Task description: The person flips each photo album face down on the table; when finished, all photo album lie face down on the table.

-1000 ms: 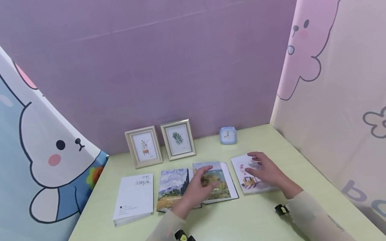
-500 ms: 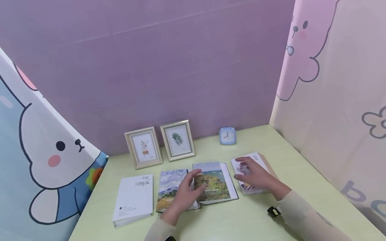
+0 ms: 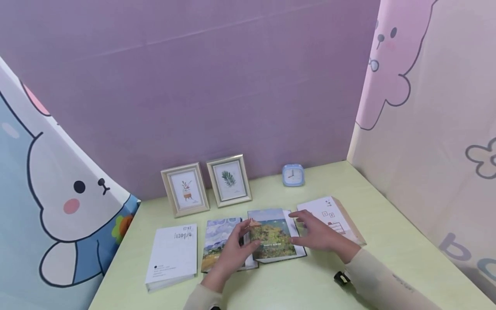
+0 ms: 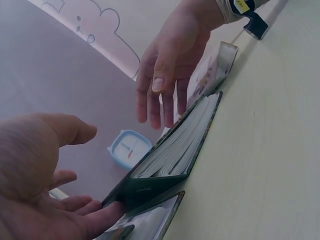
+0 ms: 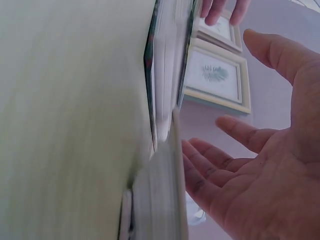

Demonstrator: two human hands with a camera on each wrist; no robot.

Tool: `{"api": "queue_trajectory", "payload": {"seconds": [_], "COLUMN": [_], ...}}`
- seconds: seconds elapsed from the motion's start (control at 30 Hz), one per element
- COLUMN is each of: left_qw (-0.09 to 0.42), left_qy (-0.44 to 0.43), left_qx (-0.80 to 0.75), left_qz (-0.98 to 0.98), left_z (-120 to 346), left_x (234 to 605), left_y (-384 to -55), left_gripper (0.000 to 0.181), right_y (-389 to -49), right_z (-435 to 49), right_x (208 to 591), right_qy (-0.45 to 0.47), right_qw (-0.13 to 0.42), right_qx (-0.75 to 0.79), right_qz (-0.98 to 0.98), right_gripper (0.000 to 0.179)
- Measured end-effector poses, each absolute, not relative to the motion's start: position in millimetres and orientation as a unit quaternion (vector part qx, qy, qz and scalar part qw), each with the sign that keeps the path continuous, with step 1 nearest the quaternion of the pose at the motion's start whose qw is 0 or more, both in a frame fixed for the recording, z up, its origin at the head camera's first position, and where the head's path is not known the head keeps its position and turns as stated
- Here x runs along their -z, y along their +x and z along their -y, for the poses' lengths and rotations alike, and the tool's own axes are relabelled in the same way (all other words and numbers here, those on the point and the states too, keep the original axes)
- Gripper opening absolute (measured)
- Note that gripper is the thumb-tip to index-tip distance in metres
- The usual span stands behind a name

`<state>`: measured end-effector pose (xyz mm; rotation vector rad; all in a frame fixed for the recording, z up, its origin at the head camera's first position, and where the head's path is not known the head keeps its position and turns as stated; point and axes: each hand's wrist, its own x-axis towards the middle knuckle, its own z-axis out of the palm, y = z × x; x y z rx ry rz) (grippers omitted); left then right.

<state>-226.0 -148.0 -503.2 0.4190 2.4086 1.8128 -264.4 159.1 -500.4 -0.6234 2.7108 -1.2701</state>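
Observation:
In the head view a photo album (image 3: pixel 273 239) with a painted seaside garden cover lies flat, its right edge slightly overhung by my right hand (image 3: pixel 321 237). My left hand (image 3: pixel 230 256) is at its left edge, fingers loosely bent; in the left wrist view its fingertips (image 4: pixel 112 212) seem to touch the dark green spine. Both hands grip nothing. My right fingers are relaxed and spread, apart from the pages in the right wrist view. Partly under my left hand lies a second album (image 3: pixel 221 241) with a cloudy field painting. A white illustrated book (image 3: pixel 329 215) sits to the right.
A thick white album (image 3: pixel 172 256) lies at the left of the pale green table (image 3: pixel 294 284). Two picture frames (image 3: pixel 186 189) stand leaning at the back, and a blue clock (image 3: pixel 293 175) stands to their right. Printed cloth walls (image 3: pixel 232 86) surround the table.
My right hand has moved left, off the white illustrated book to the garden album's right edge. My left hand has drawn back left from over the garden album to its left edge.

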Motion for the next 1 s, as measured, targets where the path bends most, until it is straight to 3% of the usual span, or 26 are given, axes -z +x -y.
{"api": "queue_trajectory", "payload": {"seconds": [0.23, 0.73, 1.0], "left_qw": [0.058, 0.093, 0.071], "left_qy": [0.116, 0.113, 0.109], "left_qx": [-0.581, -0.605, -0.580], "left_qz": [-0.804, -0.782, -0.804], "left_z": [149.9, 149.8, 150.3], "left_x": [505.8, 514.7, 519.6], "left_y": [-223.7, -222.5, -223.6], "left_gripper": [0.074, 0.070, 0.061], "right_y": [-259.7, -255.0, -256.9], "right_z": [-146.6, -144.0, -144.5], "right_x": [501.3, 505.0, 507.4], "right_qy": [-0.225, -0.263, -0.275], "right_qw": [0.055, 0.042, 0.033], "right_qx": [0.406, 0.373, 0.349], "right_qz": [-0.884, -0.889, -0.895], "right_gripper": [0.081, 0.067, 0.060]}}
